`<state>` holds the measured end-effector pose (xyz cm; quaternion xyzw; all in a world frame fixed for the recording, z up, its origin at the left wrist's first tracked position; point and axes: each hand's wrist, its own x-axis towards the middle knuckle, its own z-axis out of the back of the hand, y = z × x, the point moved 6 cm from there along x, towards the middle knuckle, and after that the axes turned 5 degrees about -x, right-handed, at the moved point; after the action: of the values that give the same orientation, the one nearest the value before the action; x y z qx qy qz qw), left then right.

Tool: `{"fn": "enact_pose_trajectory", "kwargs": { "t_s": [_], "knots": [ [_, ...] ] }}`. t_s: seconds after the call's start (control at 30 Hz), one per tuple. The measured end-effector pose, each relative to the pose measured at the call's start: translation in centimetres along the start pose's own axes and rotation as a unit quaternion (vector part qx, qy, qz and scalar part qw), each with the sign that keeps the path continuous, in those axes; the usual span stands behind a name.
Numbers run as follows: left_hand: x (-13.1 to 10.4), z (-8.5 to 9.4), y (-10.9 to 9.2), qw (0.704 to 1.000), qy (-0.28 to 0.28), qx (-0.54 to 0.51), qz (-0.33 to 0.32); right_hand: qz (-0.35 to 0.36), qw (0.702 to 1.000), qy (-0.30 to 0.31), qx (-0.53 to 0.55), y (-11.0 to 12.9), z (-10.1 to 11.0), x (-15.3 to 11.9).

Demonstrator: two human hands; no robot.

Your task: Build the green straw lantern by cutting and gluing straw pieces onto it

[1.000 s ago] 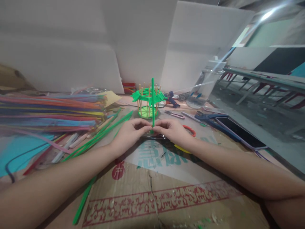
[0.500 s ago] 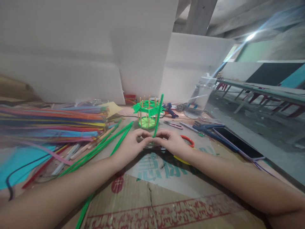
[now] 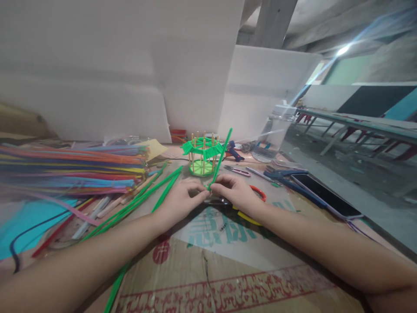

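Note:
A green pipe cleaner [image 3: 223,155] rises from between my fingertips, leaning to the right. My left hand [image 3: 186,198] pinches at its lower end, thumb and fingers together. My right hand [image 3: 235,194] is closed on the same end from the other side. What the fingertips cover at the bottom is too small to make out. Just behind the hands stands a small round model pavilion [image 3: 202,168], with a bright green base, thin wooden posts and a green fringed roof ring. Under my right wrist lie scissors [image 3: 259,192] with red and yellow showing.
Bundled coloured pipe cleaners [image 3: 71,167] lie at left, with loose green ones [image 3: 138,200] beside my left forearm. At right are a pink cutter [image 3: 237,170], a pen, dark blue pliers [image 3: 280,174], a phone [image 3: 325,193] and a clear jug [image 3: 272,134]. A glue gun [image 3: 235,152] sits behind.
The upright pipe cleaner has tilted further to the right. My fingertips have shifted slightly at its lower end, while the pavilion stays in place.

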<state>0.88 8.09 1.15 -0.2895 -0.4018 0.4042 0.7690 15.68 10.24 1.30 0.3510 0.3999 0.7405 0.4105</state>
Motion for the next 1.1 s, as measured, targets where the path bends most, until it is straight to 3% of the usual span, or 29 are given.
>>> {"fn": "enact_pose_trajectory", "kwargs": {
  "t_s": [0.5,0.6,0.73,0.9,1.1],
  "knots": [
    [-0.2,-0.1,-0.5,0.997,-0.005,0.052,-0.051,-0.006,1.0,0.007,0.0,-0.2,-0.1,0.0],
    [0.0,0.7,0.0,0.997,-0.05,0.046,-0.025,-0.01,1.0,-0.006,0.024,-0.4,0.1,0.1],
    [1.0,2.5,2.5,0.988,-0.147,0.035,0.026,0.002,1.0,-0.021,0.011,-0.7,0.2,0.2],
    [2.2,2.3,4.9,0.995,-0.093,-0.021,0.041,0.015,1.0,-0.007,-0.011,-0.6,0.0,0.2],
    [1.1,1.0,2.3,0.997,-0.019,0.077,-0.009,0.009,1.0,-0.001,-0.002,-0.3,-0.1,0.0]
  ]
}}
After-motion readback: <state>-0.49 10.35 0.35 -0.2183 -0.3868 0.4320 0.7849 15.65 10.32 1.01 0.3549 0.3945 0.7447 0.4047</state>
